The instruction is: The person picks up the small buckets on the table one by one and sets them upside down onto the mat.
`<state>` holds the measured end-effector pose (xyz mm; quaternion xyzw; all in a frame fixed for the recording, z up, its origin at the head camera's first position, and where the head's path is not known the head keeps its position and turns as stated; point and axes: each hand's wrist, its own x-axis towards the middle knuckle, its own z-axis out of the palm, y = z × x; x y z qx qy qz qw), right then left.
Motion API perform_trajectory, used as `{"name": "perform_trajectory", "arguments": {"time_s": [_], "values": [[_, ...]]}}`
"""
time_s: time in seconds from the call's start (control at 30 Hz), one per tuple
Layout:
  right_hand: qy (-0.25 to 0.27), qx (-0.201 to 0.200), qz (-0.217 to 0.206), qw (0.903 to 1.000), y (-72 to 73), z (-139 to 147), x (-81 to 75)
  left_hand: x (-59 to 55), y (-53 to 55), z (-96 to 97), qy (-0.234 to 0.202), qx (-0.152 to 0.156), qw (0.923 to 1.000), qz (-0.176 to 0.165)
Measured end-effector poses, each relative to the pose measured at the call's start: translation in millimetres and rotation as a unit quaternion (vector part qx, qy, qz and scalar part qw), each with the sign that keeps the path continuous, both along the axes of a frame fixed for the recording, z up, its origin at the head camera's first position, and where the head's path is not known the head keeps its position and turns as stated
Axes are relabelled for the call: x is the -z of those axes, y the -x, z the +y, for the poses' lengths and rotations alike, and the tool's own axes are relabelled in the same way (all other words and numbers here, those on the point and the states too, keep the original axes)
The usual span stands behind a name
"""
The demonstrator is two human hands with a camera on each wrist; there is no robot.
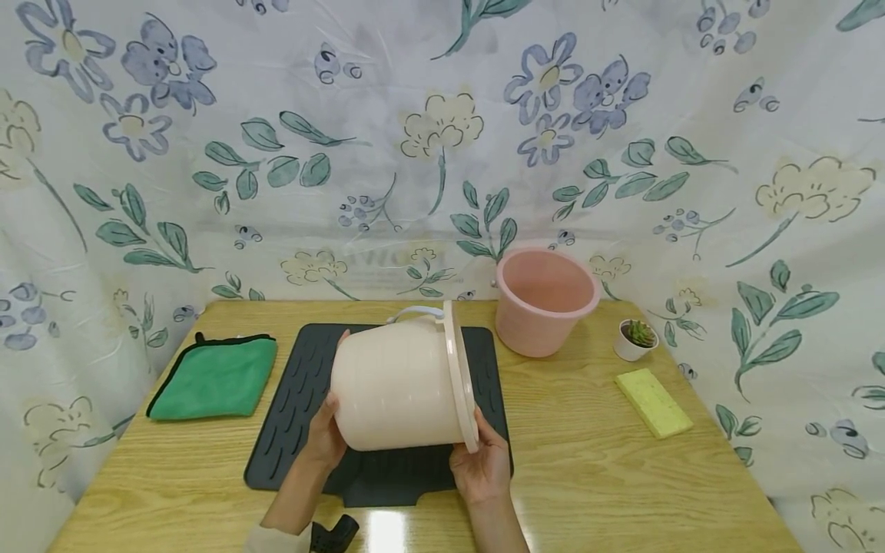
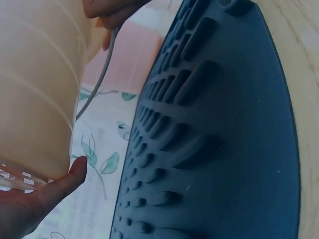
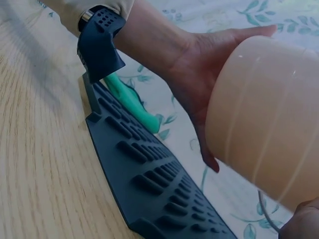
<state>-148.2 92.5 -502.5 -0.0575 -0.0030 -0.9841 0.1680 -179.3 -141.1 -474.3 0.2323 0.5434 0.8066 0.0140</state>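
A cream bucket [image 1: 394,388] is held tipped on its side above a dark ribbed drying mat [image 1: 380,480], its mouth facing right. My left hand [image 1: 326,438] grips the bucket's base end, thumb on the near side and fingertips showing at the far edge. At the rim, my right hand [image 1: 482,461] holds the lower part, thumb against the lip. A thin handle [image 1: 417,310] arches over the bucket's far side. In the left wrist view, a slotted part [image 2: 22,179] shows at the base beside the left hand. The bucket's inside is mostly hidden.
A pink bucket [image 1: 539,326] stands upright at the back right. Near it are a small potted succulent [image 1: 634,340] and a yellow sponge [image 1: 653,403]. A green cloth [image 1: 214,380] with black edging lies left of the mat. A floral curtain [image 1: 373,153] hangs behind the wooden table [image 1: 574,476].
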Motion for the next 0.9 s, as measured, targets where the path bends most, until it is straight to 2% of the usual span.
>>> {"name": "perform_trajectory", "arguments": {"time_s": [0.07, 0.17, 0.3, 0.47, 0.77, 0.9], "values": [[0.009, -0.005, 0.019, 0.9998, 0.4, 0, 1.8, -4.9, 3.4, -1.5, 0.008, 0.023, 0.9996, 0.017], [0.015, -0.010, 0.037, 0.9992, 1.1, 0, 3.4, -11.8, 5.7, -3.3, 0.020, 0.044, 0.9986, 0.022], [0.021, -0.016, 0.051, 0.9983, 1.8, -1, 3.8, -18.9, 5.2, -4.8, 0.044, 0.049, 0.9977, 0.017], [0.034, -0.029, 0.072, 0.9964, 2.3, -2, 5.5, -23.5, 5.3, -5.7, 0.047, 0.052, 0.9975, 0.013], [0.036, -0.031, 0.079, 0.9958, 1.0, -2, 8.7, -21.8, 3.6, -4.5, 0.022, 0.022, 0.9992, 0.024], [0.023, -0.027, 0.073, 0.9967, 1.3, -3, 7.6, -21.8, 1.6, -3.5, 0.005, -0.006, 0.9994, 0.035]]}}
